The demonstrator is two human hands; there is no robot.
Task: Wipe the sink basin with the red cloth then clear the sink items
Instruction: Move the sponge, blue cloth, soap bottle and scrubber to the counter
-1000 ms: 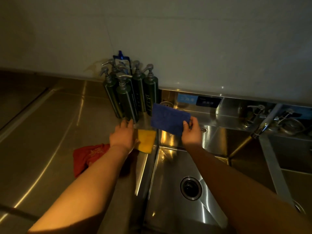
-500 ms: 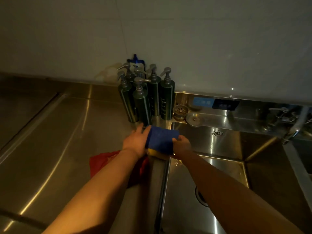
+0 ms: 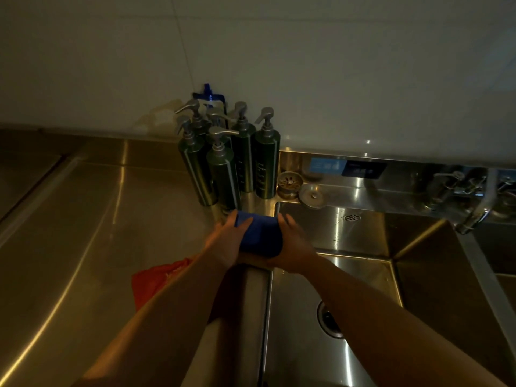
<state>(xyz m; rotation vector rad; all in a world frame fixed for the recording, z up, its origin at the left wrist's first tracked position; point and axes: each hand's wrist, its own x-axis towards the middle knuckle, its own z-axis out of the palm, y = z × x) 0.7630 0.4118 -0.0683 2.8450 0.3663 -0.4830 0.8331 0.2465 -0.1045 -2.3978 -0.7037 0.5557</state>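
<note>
Landing on the counter at 6 o'clock of the pump bottles, blue cloth was airborne 1 s ago; L hand & R hand fingers clasp its sides, red cloth idle at its 8 o'clock. Clearing phase, prob.

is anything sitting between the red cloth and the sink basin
No object visible lies between them. The left forearm crosses the red cloth; left hand and right hand hold the blue cloth farther back, beside the sink basin.
</note>
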